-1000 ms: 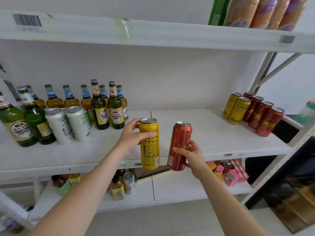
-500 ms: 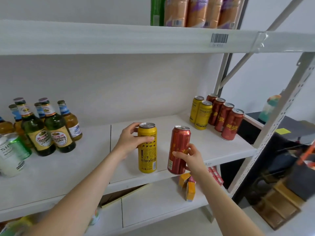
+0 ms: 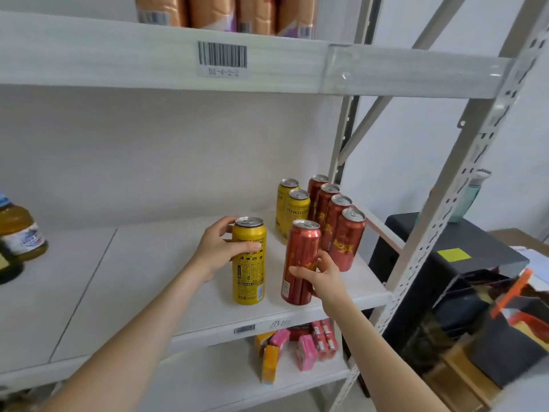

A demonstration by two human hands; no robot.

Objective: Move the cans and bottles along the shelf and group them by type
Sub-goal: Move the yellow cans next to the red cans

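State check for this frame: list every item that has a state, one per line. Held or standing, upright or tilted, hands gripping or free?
left hand: grips the yellow can near its top
yellow can: held, upright
right hand: grips the red can at mid-height
red can: held, slightly tilted
stored yellow cans: two, standing upright
stored red cans: four, standing upright in a row
bottle: upright, partly out of frame
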